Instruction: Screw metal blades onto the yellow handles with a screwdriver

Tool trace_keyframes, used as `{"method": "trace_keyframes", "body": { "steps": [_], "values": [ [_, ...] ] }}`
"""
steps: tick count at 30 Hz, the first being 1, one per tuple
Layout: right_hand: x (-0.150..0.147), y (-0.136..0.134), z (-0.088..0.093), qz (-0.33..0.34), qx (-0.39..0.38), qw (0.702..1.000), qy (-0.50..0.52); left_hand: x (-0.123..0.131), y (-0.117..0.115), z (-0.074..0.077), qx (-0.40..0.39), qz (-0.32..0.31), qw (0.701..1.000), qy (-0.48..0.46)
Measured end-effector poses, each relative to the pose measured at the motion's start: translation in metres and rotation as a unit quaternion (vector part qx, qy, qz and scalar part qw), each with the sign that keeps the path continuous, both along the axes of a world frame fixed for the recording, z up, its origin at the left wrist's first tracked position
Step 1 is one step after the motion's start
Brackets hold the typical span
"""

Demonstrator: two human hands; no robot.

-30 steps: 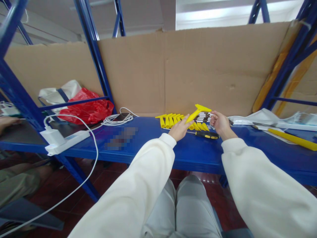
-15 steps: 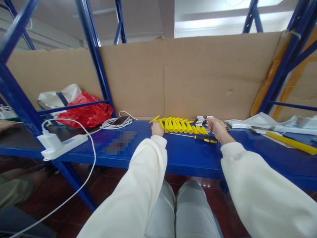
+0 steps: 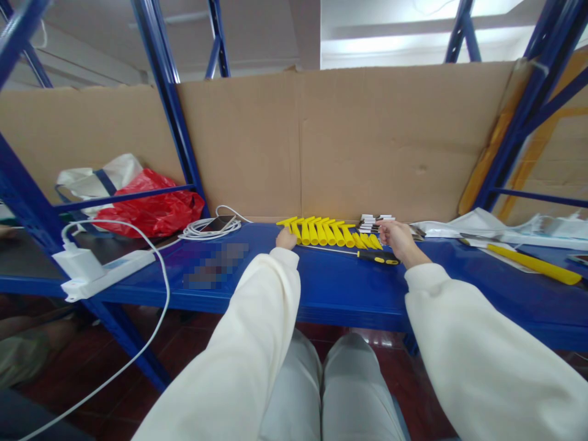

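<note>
A row of several yellow plastic handles (image 3: 326,231) lies on the blue shelf (image 3: 331,288) against the cardboard back. My left hand (image 3: 285,239) is curled over the lower end of the leftmost yellow handle (image 3: 287,222), which lies in line with the others. My right hand (image 3: 397,237) is at the right end of the row. Its fingertips are pinched at a stack of small white and dark pieces (image 3: 374,222). A screwdriver with a black and yellow grip (image 3: 376,257) lies on the shelf just in front of the row, under my right wrist.
A coiled white cable with a phone (image 3: 212,226) lies to the left. Further left are a white power strip with charger (image 3: 98,272) and a red bag (image 3: 151,208). To the right are clear plastic wrapping (image 3: 463,225) and a long yellow tool (image 3: 535,264). Blue rack posts (image 3: 169,104) frame the shelf.
My left hand carried a yellow handle from the right side of the row to its left end and set it down in line. My right hand stayed at the stack.
</note>
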State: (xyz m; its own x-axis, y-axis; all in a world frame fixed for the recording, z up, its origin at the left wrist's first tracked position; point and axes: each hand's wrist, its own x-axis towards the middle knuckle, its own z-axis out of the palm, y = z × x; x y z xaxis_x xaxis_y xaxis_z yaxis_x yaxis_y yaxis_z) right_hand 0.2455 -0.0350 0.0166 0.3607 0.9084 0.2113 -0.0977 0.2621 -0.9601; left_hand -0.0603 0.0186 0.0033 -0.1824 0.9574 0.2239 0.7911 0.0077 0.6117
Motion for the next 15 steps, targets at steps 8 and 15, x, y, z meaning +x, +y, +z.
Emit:
{"method": "trace_keyframes", "body": {
  "steps": [8,15],
  "values": [
    [-0.002,0.002,-0.001,-0.004,0.004,1.0,-0.007,-0.003,0.006,-0.001,-0.009,0.015,1.0,-0.017],
    [0.0,0.003,-0.003,0.01,0.011,1.0,-0.01,-0.01,0.016,-0.005,0.039,0.021,0.999,-0.02]
  ]
}}
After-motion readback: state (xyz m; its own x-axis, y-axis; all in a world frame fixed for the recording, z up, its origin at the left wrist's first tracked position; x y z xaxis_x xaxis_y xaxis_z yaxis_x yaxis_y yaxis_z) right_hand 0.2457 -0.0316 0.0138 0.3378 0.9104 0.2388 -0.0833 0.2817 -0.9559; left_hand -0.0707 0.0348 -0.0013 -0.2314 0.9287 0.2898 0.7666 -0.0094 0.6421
